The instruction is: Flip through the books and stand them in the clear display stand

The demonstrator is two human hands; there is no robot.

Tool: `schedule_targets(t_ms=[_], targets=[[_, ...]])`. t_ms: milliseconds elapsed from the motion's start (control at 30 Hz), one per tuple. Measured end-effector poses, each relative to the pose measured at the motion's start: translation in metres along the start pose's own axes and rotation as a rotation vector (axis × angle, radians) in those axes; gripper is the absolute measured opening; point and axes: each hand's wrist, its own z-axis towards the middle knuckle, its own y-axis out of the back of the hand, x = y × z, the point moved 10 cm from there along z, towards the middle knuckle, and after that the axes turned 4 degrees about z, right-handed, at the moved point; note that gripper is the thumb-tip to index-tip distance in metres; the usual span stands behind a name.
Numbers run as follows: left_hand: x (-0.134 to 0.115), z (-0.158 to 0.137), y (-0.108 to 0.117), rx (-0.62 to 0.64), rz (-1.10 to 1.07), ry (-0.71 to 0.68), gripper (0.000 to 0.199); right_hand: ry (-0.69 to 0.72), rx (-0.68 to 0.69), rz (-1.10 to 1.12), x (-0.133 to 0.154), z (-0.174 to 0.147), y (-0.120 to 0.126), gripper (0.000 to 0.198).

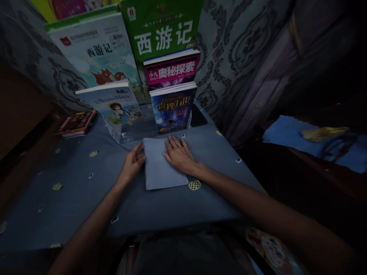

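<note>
A plain pale sheet or thin booklet (160,168) lies flat on the cloth-covered table in front of me. My right hand (179,154) rests palm down over its upper right part, fingers stretched out and a little apart. At the upper left edge of the sheet is my left hand (133,162), its fingers loosely bent and the thumb apart from them. Its fingertips are at or against that edge; nothing shows between them. Just beyond the sheet stands a dark blue book (173,109) on a clear stand.
A book with a girl on its cover (117,103) stands on another clear stand (114,131). Behind are a magenta book (173,70), a light teal book (94,57) and a green book (163,30). Small books (76,124) are stacked left; a dark phone-like slab (198,115) lies right.
</note>
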Motion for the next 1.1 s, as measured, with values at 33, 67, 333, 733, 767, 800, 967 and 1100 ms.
schedule_targets(t_ms=[33,67,333,733,767,800,967,1100], targets=[[-0.004,-0.001,-0.001,-0.005,0.031,-0.035,0.076,0.001,-0.007,0.001,0.000,0.000,0.000,0.059],[-0.008,-0.001,-0.002,-0.010,0.066,-0.068,0.075,0.001,-0.014,0.003,-0.001,0.000,0.000,0.059],[-0.002,-0.008,-0.004,-0.002,0.367,-0.117,0.069,-0.003,0.010,-0.011,-0.001,0.000,0.004,0.060],[0.028,0.005,-0.002,0.045,-0.170,0.199,0.084,0.069,-0.011,0.074,-0.011,0.003,0.005,0.058],[0.028,0.006,-0.002,0.044,-0.177,0.206,0.085,0.077,-0.021,0.085,-0.013,0.003,0.006,0.058],[0.028,0.006,-0.002,0.046,-0.178,0.207,0.086,0.082,-0.031,0.096,-0.015,0.004,0.008,0.059],[0.023,0.009,-0.005,0.087,-0.103,0.138,0.084,0.078,-0.095,0.106,-0.023,0.004,0.011,0.057],[0.015,0.008,0.005,0.055,0.170,0.034,0.069,0.092,-0.167,0.065,-0.019,0.003,0.009,0.053]])
